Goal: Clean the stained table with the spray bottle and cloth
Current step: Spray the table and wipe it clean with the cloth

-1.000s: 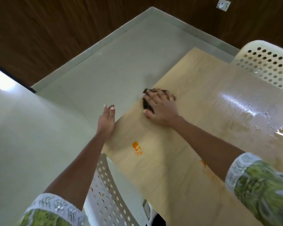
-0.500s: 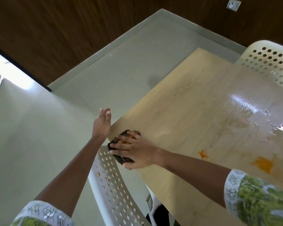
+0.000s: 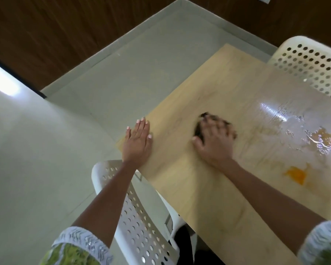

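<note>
A light wooden table (image 3: 227, 88) fills the right half of the view. My right hand (image 3: 215, 142) presses a dark cloth (image 3: 198, 128) flat on the tabletop near its middle; the hand is blurred and only the cloth's left edge shows. My left hand (image 3: 138, 140) lies flat with straight fingers on the table's left corner. An orange stain (image 3: 295, 175) sits to the right of my right forearm. Another orange stain (image 3: 322, 138) lies in a wet, shiny patch further right. No spray bottle is in view.
A white perforated chair (image 3: 139, 217) stands under my left forearm at the table's near-left edge. A second white perforated chair (image 3: 311, 62) stands at the far right side. Grey floor and a dark wood wall lie beyond the table.
My right hand has slid the cloth from the table's left corner up toward the middle. My left hand has come down flat onto that corner. The orange mark near the corner is gone.
</note>
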